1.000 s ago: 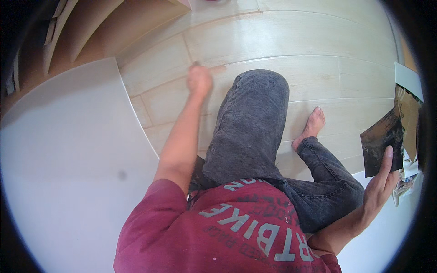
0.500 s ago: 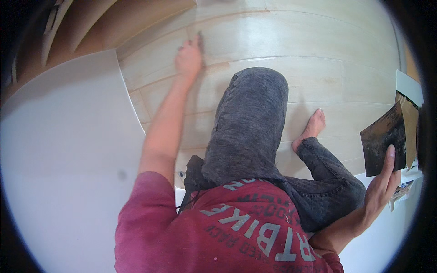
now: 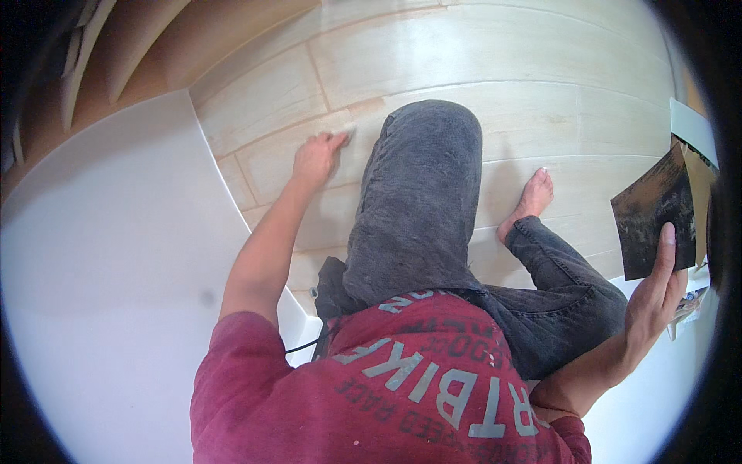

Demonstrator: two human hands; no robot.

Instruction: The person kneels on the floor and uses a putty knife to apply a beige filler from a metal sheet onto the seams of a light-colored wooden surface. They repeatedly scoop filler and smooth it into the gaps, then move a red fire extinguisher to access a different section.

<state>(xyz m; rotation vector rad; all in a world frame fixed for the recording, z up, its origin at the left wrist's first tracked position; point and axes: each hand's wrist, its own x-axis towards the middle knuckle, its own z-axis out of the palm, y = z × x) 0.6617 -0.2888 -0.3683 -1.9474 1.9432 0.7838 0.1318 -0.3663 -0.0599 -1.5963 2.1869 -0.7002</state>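
My left hand (image 3: 315,161) is over the pale wood-look tiled floor (image 3: 533,120), left of my bent knee (image 3: 425,170). Its fingers are curled, with the index finger pointing right; a small blurred greyish thing (image 3: 350,132) shows at the fingertips, too smeared to name. At the far right my right hand (image 3: 655,298) grips a thin, stiff black sheet (image 3: 657,213) with brown and whitish smudges, thumb flat on its near face. The other fingers are behind it.
Curved-looking wooden shelves (image 3: 147,46) stand at the upper left, beside a broad white surface (image 3: 108,255). Behind the sheet are a tan panel (image 3: 698,193) and a white panel (image 3: 693,131). My bare foot (image 3: 533,197) rests on the tiles. Brownish lines run between tiles at left.
My left hand has come back nearer to me, from the far tiles to beside the knee. The right hand still grips the black sheet, barely shifted.
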